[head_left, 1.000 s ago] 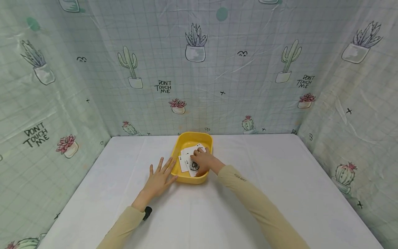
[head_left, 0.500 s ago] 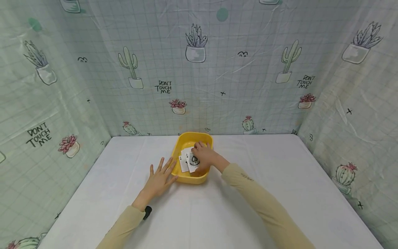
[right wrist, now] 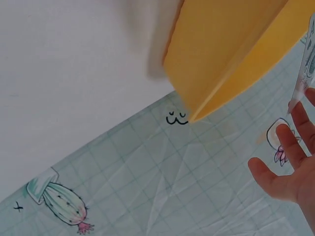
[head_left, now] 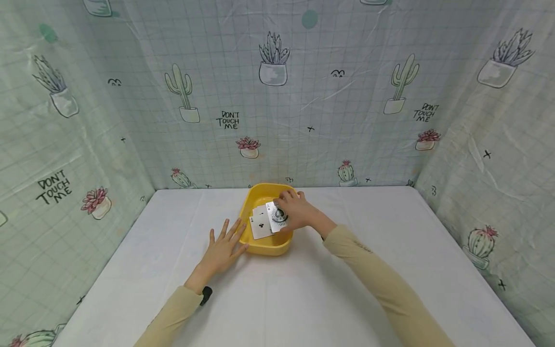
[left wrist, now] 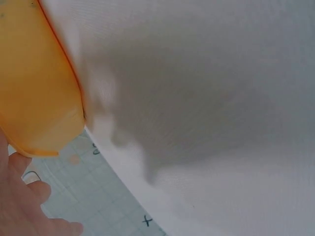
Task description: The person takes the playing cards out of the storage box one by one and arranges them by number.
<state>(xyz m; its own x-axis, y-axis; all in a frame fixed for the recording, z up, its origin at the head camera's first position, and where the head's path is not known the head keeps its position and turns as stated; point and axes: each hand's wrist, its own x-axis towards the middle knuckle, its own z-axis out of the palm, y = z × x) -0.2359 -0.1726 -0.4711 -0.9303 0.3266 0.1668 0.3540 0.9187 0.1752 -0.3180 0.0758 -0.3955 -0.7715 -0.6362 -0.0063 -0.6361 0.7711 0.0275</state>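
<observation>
In the head view, a yellow plastic bin (head_left: 265, 251) stands near the table's back edge. Inside it lie several white playing cards (head_left: 261, 229), face up and overlapping, one with a black club. My right hand (head_left: 300, 212) pinches an ace of spades (head_left: 278, 217) above them, at the bin's right side. The right wrist view shows that playing card (right wrist: 306, 64) almost edge-on, tilted at the fingertips. My left hand (head_left: 220, 251) has its fingers spread, with fingertips at the bin's left rim. In the left wrist view, the hand (left wrist: 22, 206) is beside the bin wall (left wrist: 42, 83).
A white cloth covers the table (head_left: 277, 299). Behind it and at both sides hangs a pale green checked curtain (head_left: 312, 96) printed with cacti and lettering. A dark band (head_left: 205, 295) is on the left wrist, by the beige sleeve.
My right hand has lifted the ace of spades off the other cards and drawn it to the right, uncovering more of the club card. The left hand has stayed at the rim.
</observation>
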